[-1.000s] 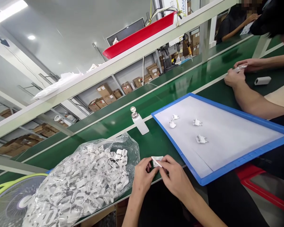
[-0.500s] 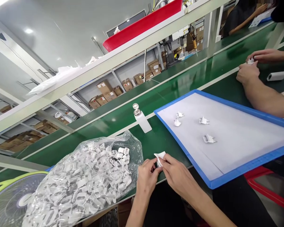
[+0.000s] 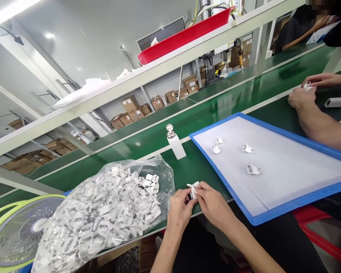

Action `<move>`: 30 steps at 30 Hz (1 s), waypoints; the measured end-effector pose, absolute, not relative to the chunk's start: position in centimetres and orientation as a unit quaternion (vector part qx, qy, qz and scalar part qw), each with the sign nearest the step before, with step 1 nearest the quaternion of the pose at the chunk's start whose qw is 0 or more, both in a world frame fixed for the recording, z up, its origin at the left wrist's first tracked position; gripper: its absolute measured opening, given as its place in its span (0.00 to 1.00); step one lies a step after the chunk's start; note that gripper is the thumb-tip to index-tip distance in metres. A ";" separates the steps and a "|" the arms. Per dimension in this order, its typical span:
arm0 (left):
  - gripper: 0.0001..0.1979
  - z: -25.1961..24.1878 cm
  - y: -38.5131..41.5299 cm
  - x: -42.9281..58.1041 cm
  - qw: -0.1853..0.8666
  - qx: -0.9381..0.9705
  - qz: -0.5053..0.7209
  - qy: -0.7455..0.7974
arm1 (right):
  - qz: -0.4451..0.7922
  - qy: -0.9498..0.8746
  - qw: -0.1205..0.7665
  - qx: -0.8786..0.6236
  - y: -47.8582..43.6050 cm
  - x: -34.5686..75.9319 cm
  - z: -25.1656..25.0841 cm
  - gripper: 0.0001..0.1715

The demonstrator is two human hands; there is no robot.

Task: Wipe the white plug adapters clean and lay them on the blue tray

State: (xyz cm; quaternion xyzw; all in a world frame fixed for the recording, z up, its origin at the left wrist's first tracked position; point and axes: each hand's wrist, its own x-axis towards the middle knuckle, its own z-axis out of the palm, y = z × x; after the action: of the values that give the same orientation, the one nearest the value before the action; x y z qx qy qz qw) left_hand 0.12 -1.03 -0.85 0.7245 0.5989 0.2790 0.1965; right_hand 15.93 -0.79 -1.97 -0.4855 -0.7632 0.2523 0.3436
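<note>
My left hand and my right hand are close together above the table's near edge, fingers pinched. Between them is a folded white wipe, gripped by my right fingers. A small item with a dark side is pinched in my left fingers, mostly covered, so its kind is unclear. To the left lies a clear plastic bag full of white plastic parts. On the right, several white plug adapters with two pins rest on a white tray with a blue rim.
A white pump bottle with its metal lid raised stands beyond my hands. A green fan sits at the left. A co-worker's hands hold a small white part at the right, near a white block. A red tray rests on the overhead shelf.
The view has shifted slightly, so the surroundings appear lower and further right. The wipe between my fingers has turned and folded down, with more of the dark-sided item showing. Both hands keep their pinch.
</note>
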 end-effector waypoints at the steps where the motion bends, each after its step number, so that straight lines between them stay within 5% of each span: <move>1: 0.15 -0.8 -1.1 0.1 0.195 0.725 0.279 0.599 | 0.255 -0.763 0.346 -0.484 -1.4 15.9 -2.1 0.21; 7: 0.11 -0.7 -1.2 0.2 0.187 0.727 0.279 0.599 | 0.252 -0.764 0.344 -0.485 -3.8 15.6 -2.6 0.26; 19: 0.11 -0.6 -1.3 0.3 0.168 0.734 0.298 0.587 | 0.237 -0.754 0.360 -0.495 -0.2 15.8 -2.0 0.12; 30: 0.19 -0.9 -2.1 0.1 0.153 0.726 0.392 0.543 | 0.264 -0.722 0.459 -0.447 -8.5 16.9 -2.7 0.22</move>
State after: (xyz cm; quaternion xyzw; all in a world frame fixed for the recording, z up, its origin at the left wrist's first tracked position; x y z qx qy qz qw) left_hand 0.06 -2.10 -0.91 0.7264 0.5434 0.3922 0.1526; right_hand 16.95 -8.53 -2.66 -0.4465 -0.7216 0.2636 0.4588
